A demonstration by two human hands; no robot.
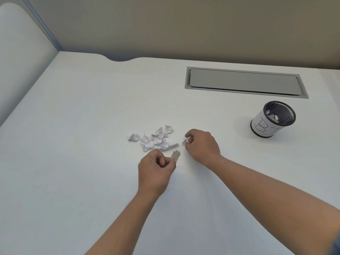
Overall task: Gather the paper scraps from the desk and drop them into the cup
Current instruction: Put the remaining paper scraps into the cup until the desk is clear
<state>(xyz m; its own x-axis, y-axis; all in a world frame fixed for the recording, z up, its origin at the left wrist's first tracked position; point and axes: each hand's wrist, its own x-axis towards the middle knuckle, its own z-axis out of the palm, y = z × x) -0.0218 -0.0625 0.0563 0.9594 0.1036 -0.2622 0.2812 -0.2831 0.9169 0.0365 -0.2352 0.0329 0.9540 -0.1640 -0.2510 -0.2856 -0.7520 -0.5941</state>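
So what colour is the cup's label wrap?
White, with dark handwritten letters, around the black mesh cup; only the head view shows it.

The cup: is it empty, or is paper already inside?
Not empty. The cup stands upright, and a few white paper scraps show inside against its dark mesh.

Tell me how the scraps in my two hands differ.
The left hand pinches a larger scrap that sticks out clear of its fingers; the right hand pinches a smaller scrap, partly hidden. The larger scrap is nearer the camera than the pile; the smaller scrap sits between pile and cup. Both are crumpled white paper.
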